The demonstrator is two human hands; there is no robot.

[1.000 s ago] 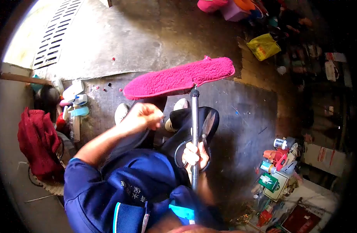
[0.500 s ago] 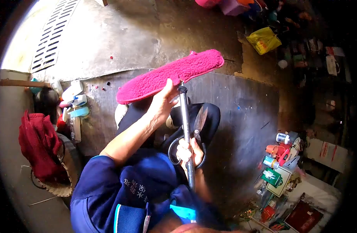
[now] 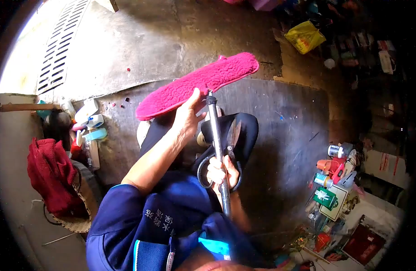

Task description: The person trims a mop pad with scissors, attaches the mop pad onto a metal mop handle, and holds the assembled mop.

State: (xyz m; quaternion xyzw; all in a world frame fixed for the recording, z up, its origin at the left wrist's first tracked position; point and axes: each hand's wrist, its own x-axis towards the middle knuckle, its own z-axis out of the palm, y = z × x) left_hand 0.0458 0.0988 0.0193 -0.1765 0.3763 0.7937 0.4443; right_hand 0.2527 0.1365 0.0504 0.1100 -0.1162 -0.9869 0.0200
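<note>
A bright pink fluffy mop head (image 3: 199, 86) lies slantwise in front of me, its right end higher. My left hand (image 3: 188, 118) grips its near edge, thumb on the fabric and the other fingers partly hidden. A metal mop pole (image 3: 214, 126) runs from the mop head's middle down toward my chest, with a dark collar at its top. My right hand (image 3: 222, 170) is closed around the pole lower down. The same hand also holds a pair of large scissors (image 3: 234, 135) with black loop handles, the blades pointing away beside the pole.
A dark red cloth (image 3: 52, 176) hangs over a wicker basket (image 3: 74, 223) at left. Several bottles (image 3: 88, 113) stand near the wall, below a floor grate (image 3: 58, 54). A yellow bag (image 3: 305, 37) lies at upper right. Cans, a green box (image 3: 325, 198) and clutter sit at right.
The view has shifted slightly, so the surroundings sit a little differently in frame. The mop head appears slightly higher at its right end. Both hands keep the same holds.
</note>
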